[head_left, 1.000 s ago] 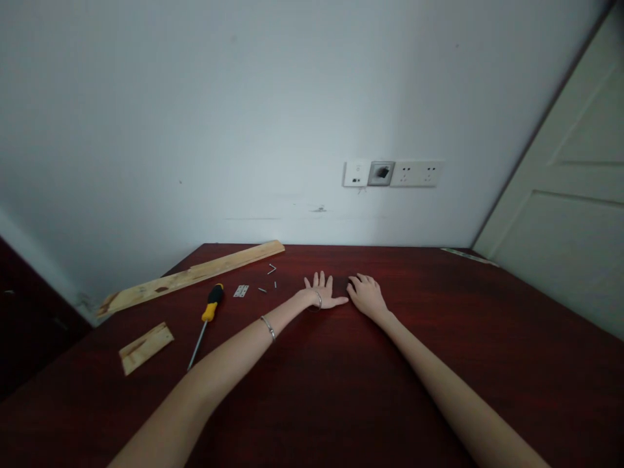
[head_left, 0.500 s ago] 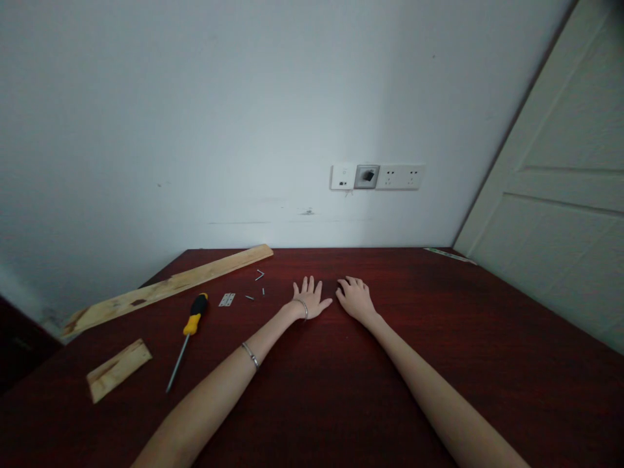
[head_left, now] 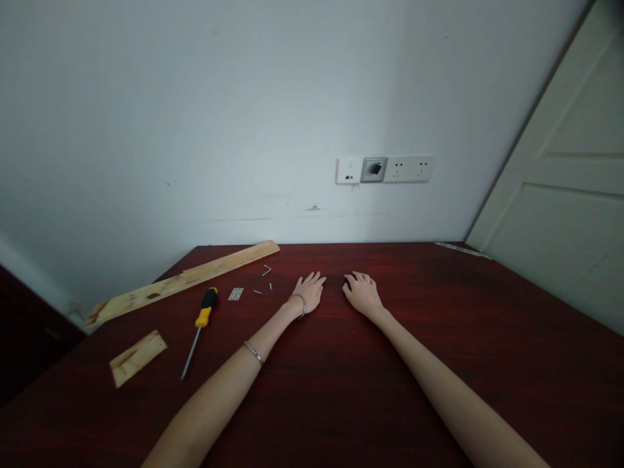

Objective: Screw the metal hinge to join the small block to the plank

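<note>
My left hand (head_left: 308,292) rests on the dark red tabletop (head_left: 341,390), fingers stretched out and holding nothing. A short way to its right lies my right hand (head_left: 363,292), palm down with its fingers loosely bent and apart, also without anything in it. Left of my left hand are several small screws (head_left: 257,292) and a flat metal hinge (head_left: 236,294). Farther left, a screwdriver (head_left: 203,317) with a yellow and black handle points its shaft towards me.
A long wooden board (head_left: 195,276) lies aslant at the back left, and a short wooden piece (head_left: 138,357) sits nearer me. Wall sockets (head_left: 408,169) are above the table's back edge. A thin strip (head_left: 462,249) lies at the back right, by a white door (head_left: 560,214).
The view has shifted slightly, so the things on the table appear farther right and a little higher. My left hand's fingers have turned rightward and drawn closer together.
</note>
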Demonstrator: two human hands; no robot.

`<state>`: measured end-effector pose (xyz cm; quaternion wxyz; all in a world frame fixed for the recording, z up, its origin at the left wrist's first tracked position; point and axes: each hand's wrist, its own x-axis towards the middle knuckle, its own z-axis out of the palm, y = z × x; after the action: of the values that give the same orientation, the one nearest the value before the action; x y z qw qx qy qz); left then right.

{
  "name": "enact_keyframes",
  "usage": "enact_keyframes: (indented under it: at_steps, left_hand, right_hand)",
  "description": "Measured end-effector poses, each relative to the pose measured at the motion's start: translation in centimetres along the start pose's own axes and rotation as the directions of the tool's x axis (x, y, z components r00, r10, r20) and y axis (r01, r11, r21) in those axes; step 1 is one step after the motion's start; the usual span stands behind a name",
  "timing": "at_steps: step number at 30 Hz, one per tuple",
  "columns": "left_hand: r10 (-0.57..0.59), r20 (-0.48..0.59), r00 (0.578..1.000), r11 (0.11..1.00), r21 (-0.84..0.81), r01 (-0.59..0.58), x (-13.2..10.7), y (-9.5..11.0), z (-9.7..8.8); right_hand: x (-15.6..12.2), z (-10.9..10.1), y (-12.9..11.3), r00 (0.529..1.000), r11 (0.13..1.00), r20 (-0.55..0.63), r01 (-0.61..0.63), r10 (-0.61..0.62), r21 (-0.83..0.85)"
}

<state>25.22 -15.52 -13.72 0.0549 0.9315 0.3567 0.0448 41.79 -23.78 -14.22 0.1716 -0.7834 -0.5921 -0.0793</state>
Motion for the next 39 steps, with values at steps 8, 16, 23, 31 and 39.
enact_keyframes:
  at_steps: [8,16,23,31,39]
  left_hand:
    - [0.008,-0.028,1.0,1.0,-0.01,-0.008,-0.07,0.0,0.22]
    - [0.019,-0.031,0.999,1.0,-0.014,-0.019,-0.09,0.03,0.24]
    - [0.028,-0.024,0.999,1.0,0.007,-0.027,-0.04,-0.29,0.53]
    - [0.039,-0.018,0.999,0.999,0.012,-0.038,0.02,-0.33,0.49]
    - [0.04,-0.017,0.999,0.999,0.021,-0.039,-0.41,-0.07,-0.02]
  right_hand:
    - [-0.13,0.19,0.1,1.0,1.0,-0.008,0.005,-0.005,-0.022]
    - [-0.19,0.38,0.15,1.0,0.997,-0.001,0.029,-0.029,-0.069]
    - [-0.06,0.38,0.23,0.999,0.997,0.017,0.041,-0.04,-0.063]
    - [-0.06,-0.04,0.32,0.999,0.998,0.038,0.032,-0.03,-0.054]
    - [-0.26,-0.48,0.23,0.999,0.999,0.041,0.031,-0.03,-0.038]
